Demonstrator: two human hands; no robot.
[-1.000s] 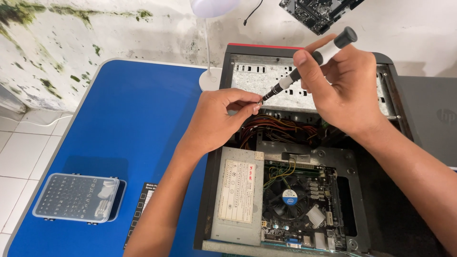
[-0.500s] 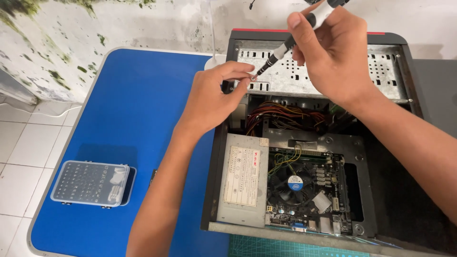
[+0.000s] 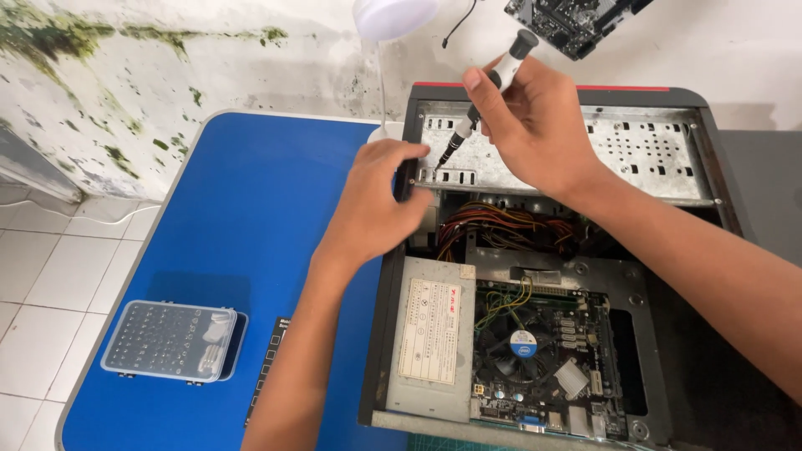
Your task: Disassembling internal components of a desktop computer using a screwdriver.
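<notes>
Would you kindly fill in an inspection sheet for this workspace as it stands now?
Surface: blue table, computer case lying open on it.
Job's things: screwdriver, tip at the metal drive bay.
Clutter: clear bit case; black strip.
Grippers: right hand grips the screwdriver; left hand rests on the case edge.
Cables: coloured wire bundle inside the case.
Surroundings: stained wall, white lamp, tiled floor.

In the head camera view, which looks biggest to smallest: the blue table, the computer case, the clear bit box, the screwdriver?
1. Blue table and computer case: alike, both cut off by the frame.
2. Clear bit box.
3. Screwdriver, partly hidden in the right hand.
</notes>
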